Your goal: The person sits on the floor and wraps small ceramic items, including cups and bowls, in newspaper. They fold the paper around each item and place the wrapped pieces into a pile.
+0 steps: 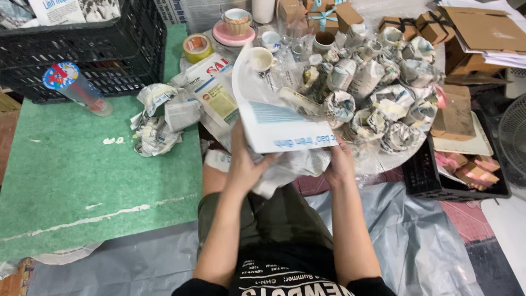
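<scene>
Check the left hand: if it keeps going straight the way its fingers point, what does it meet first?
Likely the white printed newspaper sheet that the left hand already grips; past it, probably the white ceramic cup, though depth is unclear.

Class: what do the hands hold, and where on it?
Both hands, left hand and right hand, grip a crumpled white newspaper sheet at its lower edge.

crate: a black plastic crate [82,52] sits at 10 o'clock, by the green mat [82,175].
tube: a clear tube with a colourful round cap [76,87] lies at 9 o'clock, against the crate.
tape: a yellow tape roll [197,47] stands at 11 o'clock.
cups: a cup on a pink saucer [235,24] at 12 o'clock.
bundles: paper-wrapped bundles [378,93] crowd 1 to 2 o'clock.
boxes: brown cardboard boxes [416,24] with dark ribbon at 1 o'clock.
fan: a white fan [515,140] at 3 o'clock.
</scene>
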